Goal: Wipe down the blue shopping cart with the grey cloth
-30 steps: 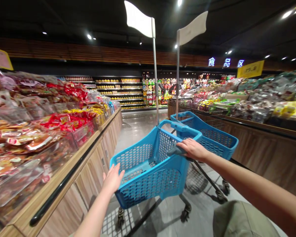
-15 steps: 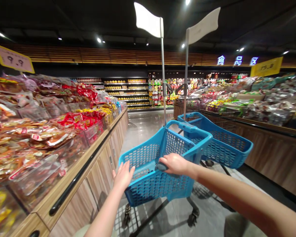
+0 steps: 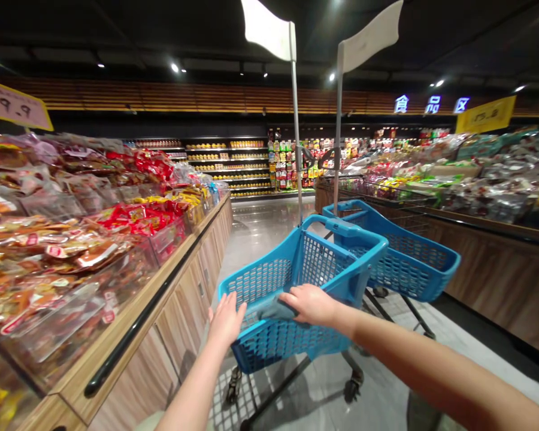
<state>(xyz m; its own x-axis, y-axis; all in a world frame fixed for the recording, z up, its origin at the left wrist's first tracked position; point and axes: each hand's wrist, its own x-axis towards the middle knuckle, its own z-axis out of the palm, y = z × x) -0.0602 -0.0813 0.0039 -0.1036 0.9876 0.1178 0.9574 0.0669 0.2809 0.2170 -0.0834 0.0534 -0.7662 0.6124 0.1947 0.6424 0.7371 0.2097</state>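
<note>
A blue plastic shopping cart (image 3: 260,353) with lattice walls stands in front of me at an angle. My left hand (image 3: 227,319) lies over the near left corner of its rim, fingers stretched out and a little apart. On the near long side, my right hand (image 3: 312,303) is closed on a dark grey-blue cloth (image 3: 273,310), pressed to the cart's top rim. Part of the cloth is hidden under the fingers. The basket's visible inside holds no goods.
A second blue cart (image 3: 413,269) stands close behind to the right. Each cart has a pole with a white flag (image 3: 267,30). A counter of packaged snacks (image 3: 94,251) runs along the left, another counter (image 3: 489,251) along the right. Stocked shelves (image 3: 227,167) line the back.
My right hand has slid the cloth slightly along the rim toward the left, and more of the cloth shows. My left hand stays at the corner. The view has tilted and shifted slightly.
</note>
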